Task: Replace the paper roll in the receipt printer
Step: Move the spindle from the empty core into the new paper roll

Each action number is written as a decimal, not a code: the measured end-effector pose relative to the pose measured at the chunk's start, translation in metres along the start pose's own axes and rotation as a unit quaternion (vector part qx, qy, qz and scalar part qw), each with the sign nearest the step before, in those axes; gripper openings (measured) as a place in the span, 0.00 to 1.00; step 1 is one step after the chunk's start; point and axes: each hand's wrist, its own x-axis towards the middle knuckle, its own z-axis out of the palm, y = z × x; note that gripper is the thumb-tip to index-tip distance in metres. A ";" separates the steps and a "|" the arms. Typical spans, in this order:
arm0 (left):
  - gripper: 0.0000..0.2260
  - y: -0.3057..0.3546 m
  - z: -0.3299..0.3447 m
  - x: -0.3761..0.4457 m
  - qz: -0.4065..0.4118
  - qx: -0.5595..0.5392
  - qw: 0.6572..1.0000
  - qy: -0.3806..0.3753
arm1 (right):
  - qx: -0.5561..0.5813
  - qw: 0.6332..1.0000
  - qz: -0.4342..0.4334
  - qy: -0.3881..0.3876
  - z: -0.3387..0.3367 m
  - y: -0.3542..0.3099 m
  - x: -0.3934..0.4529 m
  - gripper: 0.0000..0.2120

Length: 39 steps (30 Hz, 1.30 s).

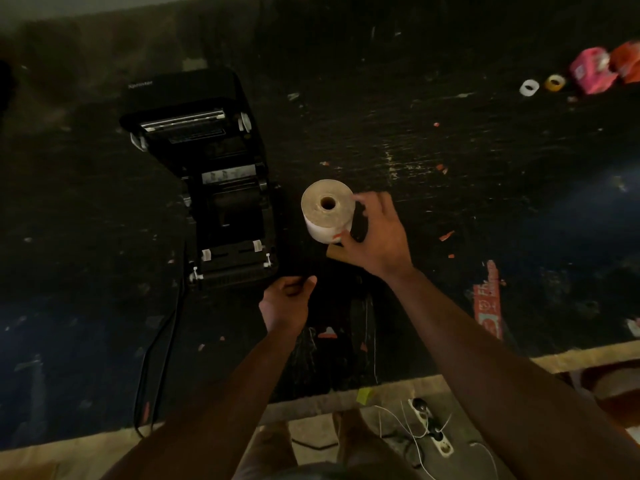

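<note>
The receipt printer (221,188) stands on the dark, scuffed table (450,140) with its lid swung open away from the person and the paper bay bare. A black cable (162,344) runs from the printer's near left corner toward the table's near edge. At the printer's near right corner sits the left hand (287,299), fingers curled in narrow against the thumb; whether it touches the casing I cannot tell. Just right of the printer, the paper roll (327,211) stands on end on the table, core hole facing up. The right hand (375,233) grips the roll's right side, thumb and fingers spread around it. Far right of the printer, near the table's far edge, lie a white tape ring (529,87), a yellow tape ring (554,82) and pink and orange packets (593,70).
</note>
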 end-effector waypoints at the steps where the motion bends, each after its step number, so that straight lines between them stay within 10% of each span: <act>1: 0.14 0.002 0.001 0.001 -0.001 0.007 1.000 0.003 | 0.003 1.000 -0.003 -0.012 0.003 -0.003 0.007 0.30; 14: 0.17 0.005 -0.001 0.002 -0.024 0.017 0.999 -0.034 | -0.123 0.980 -0.018 -0.156 0.005 -0.023 0.047 0.27; 24: 0.20 0.047 -0.062 -0.031 0.244 0.016 0.969 -0.035 | 0.226 0.951 0.179 -0.112 -0.056 -0.032 0.063 0.17; 33: 0.35 0.186 -0.120 0.005 0.163 0.039 0.941 -0.292 | -0.055 0.940 -0.093 -0.324 -0.114 -0.107 0.063 0.19; 39: 0.30 0.182 -0.111 -0.014 0.140 0.055 0.938 -0.314 | -0.169 0.899 -0.195 -0.355 -0.108 -0.143 0.046 0.25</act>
